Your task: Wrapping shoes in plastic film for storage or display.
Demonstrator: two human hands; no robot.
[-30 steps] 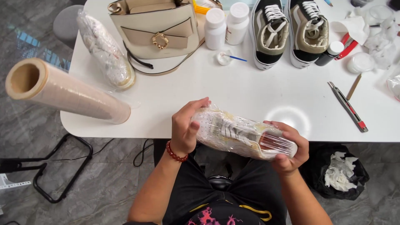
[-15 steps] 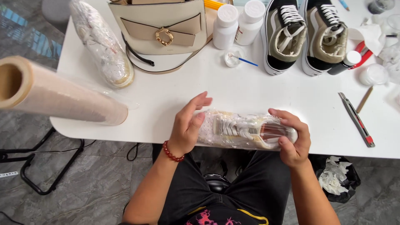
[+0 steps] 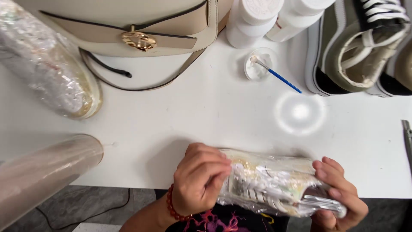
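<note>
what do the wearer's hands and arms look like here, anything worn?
Both hands bare, no gloves. The left hand has a red beaded bracelet at the wrist; forearm bare, no sleeve visible. The right hand shows no rings or bands; its wrist is out of frame.

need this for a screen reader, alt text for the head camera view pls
Two bare hands, left hand and right hand, hold a plastic-wrapped shoe at the edge of a white table. Behind it lie a beige handbag, another wrapped shoe and a roll of plastic film.
</note>
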